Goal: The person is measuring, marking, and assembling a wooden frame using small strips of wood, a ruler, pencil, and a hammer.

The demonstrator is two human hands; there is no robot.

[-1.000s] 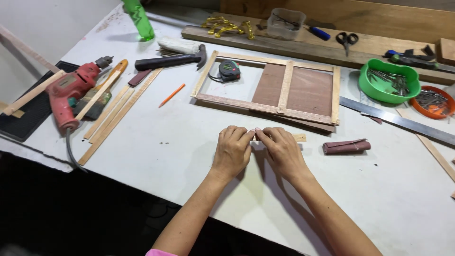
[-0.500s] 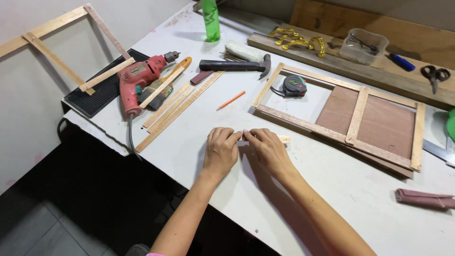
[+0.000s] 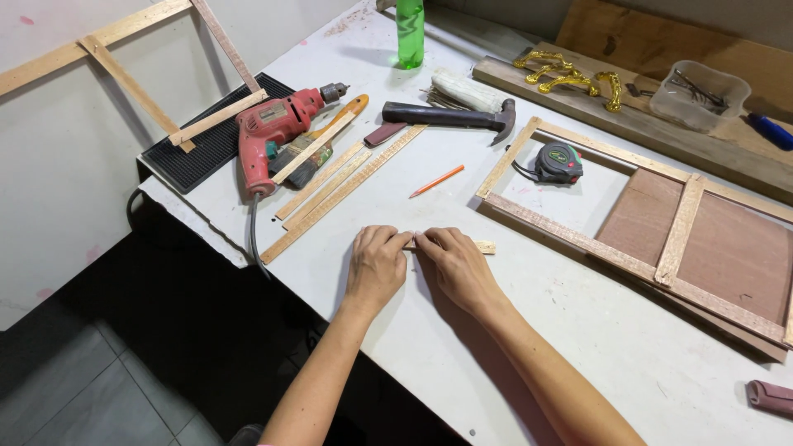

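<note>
On the white table, my left hand [image 3: 377,264] and my right hand [image 3: 458,264] lie side by side, fingertips meeting on a short thin wooden strip [image 3: 483,246]. Both hands pinch the strip, and its right end sticks out past my right fingers. A wooden frame [image 3: 570,235] with a brown panel lies just to the right of the hands. Beyond the hands, an orange pencil [image 3: 436,181] rests on the table.
A red electric drill [image 3: 268,132], long wooden slats [image 3: 343,192] and a hammer [image 3: 446,114] lie to the upper left. A tape measure [image 3: 558,162] sits inside the frame. A green bottle [image 3: 410,33], gold handles [image 3: 570,78] and a clear box [image 3: 698,92] are at the back.
The view has swung left, so the frame now sits at the right and the drill nearer centre. My hands have stayed together on the wooden strip.
</note>
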